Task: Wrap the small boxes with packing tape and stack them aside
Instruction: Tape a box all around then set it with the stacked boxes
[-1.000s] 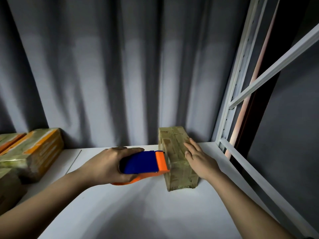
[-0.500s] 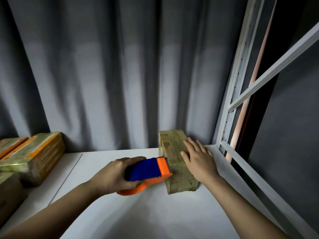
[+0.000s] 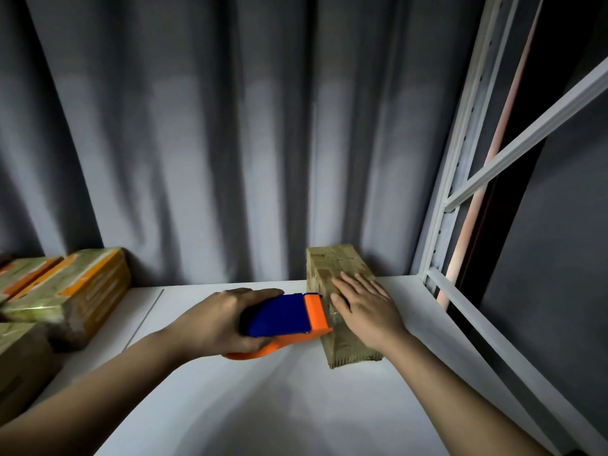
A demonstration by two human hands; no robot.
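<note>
- A white shelf surface (image 3: 279,406) is seen nearest the camera, with both forearms reaching in over it from the bottom corners.
- An orange-and-blue tape dispenser (image 3: 283,319) is gripped by the left hand (image 3: 217,322), whose fingers are curled round its blue body; the orange front edge is held against the left side of a small box.
- The small box (image 3: 342,348), wrapped in glossy tape, is placed on the shelf right of centre, its long axis running away from the camera.
- The right hand (image 3: 365,307) is laid flat on top of the box, fingers straight and slightly spread, pressing it down; nothing is clasped by it.
- At the left edge, a stack of taped boxes (image 3: 65,291) with orange markings is found, well apart from the box being handled.
- On the right, a white metal rack frame (image 3: 460,192) with a diagonal brace is seen.
- Behind everything, a grey pleated curtain (image 3: 230,143) is hung across the back.
</note>
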